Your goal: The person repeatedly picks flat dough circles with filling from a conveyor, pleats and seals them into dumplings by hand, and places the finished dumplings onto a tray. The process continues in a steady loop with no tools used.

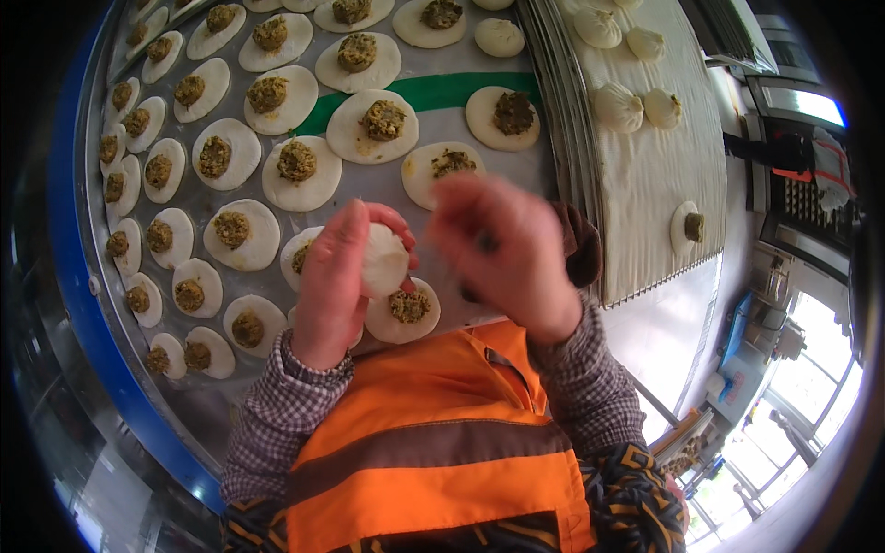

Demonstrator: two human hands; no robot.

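Note:
In my left hand (339, 281) rests a white, rounded dough bun (385, 262), cupped between thumb and fingers. My right hand (505, 244) is raised just to the right of it, apart from the bun; motion smears its fingers. Below the hands, flat dough rounds (241, 164) topped with mounds of chopped brownish-green filling (230, 230) cover the metal table. One round with scattered filling (452, 164) lies just beyond my right hand, and another filled round (404, 313) is partly hidden below the bun. A closed bun (499, 38) sits at the far side.
A green strip (433, 90) crosses the table. To the right, a cloth-covered tray (659, 184) stands on a stack of trays and bears several pleated buns (619, 108) and one filled round (687, 229). A dark brown item (581, 244) sits behind my right wrist. A blue edge (69, 212) bounds the left.

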